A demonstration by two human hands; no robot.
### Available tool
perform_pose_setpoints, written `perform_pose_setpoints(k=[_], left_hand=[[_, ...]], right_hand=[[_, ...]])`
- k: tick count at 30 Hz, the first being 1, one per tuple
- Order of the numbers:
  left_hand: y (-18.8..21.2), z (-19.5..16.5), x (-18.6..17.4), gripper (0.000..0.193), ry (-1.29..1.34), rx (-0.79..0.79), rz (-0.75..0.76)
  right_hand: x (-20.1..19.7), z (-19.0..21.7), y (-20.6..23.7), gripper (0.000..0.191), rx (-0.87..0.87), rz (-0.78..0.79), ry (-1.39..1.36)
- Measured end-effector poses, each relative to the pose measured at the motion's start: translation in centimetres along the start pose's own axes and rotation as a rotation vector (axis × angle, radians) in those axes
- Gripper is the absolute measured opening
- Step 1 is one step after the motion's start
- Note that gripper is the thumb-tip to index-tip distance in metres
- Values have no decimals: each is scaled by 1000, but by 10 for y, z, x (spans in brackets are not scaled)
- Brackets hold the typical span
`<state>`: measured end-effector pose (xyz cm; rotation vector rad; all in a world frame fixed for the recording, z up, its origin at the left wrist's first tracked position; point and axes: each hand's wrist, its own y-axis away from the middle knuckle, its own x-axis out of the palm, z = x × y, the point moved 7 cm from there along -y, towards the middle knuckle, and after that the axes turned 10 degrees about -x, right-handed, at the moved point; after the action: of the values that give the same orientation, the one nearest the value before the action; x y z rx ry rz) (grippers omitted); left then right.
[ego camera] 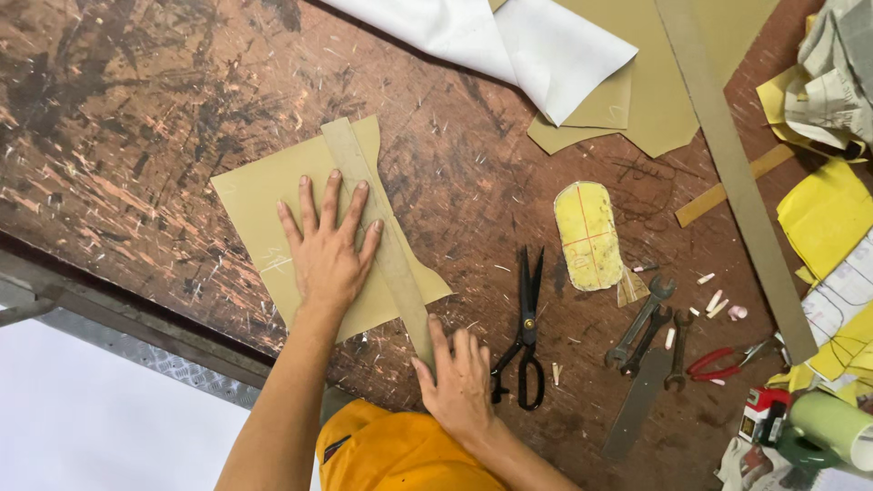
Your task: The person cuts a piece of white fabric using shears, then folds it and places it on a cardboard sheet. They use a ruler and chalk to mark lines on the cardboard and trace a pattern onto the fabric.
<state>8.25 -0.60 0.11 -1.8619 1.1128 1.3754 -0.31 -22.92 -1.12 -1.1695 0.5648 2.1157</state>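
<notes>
Bare forearms, no sleeves/gloves; orange garment (400, 450) w/ small dark tag.

You are looking down on a dark brown wooden workbench (164, 109), its top badly scratched and worn through to paler streaks. Along its near-left edge runs a grey metal frame (136, 341) with a strip of patterned sheet metal, and below that lies a pale, plain floor (82, 418). The light is even and soft.
</notes>
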Motion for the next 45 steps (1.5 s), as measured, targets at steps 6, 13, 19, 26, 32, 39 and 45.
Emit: perform_pose_setpoints(k=[6, 13, 19, 26, 32, 39, 45], left_hand=[[2, 2, 5, 57, -24, -4, -2], [3, 2, 4, 58, -7, 3, -22], [4, 1, 2, 56, 15, 6, -34], [2, -2, -3, 56, 23, 8, -18], [-1, -4, -4, 58, 0, 6, -8], [8, 7, 9, 59, 0, 5, -38], [9, 21, 23, 63, -19, -17, -94]], right_hand=[[0, -1, 3, 67, -14, -46, 18], [-8, 2, 3, 68, -55, -75, 45], [-9, -1, 3, 70, -62, -95, 54], [-8, -4, 5, 70, -80, -120, 42], [-10, -1, 1, 71, -147, -156, 53], [12, -11, 23, 73, -110, -182, 154], [78, -56, -12, 77, 172, 364, -77]])
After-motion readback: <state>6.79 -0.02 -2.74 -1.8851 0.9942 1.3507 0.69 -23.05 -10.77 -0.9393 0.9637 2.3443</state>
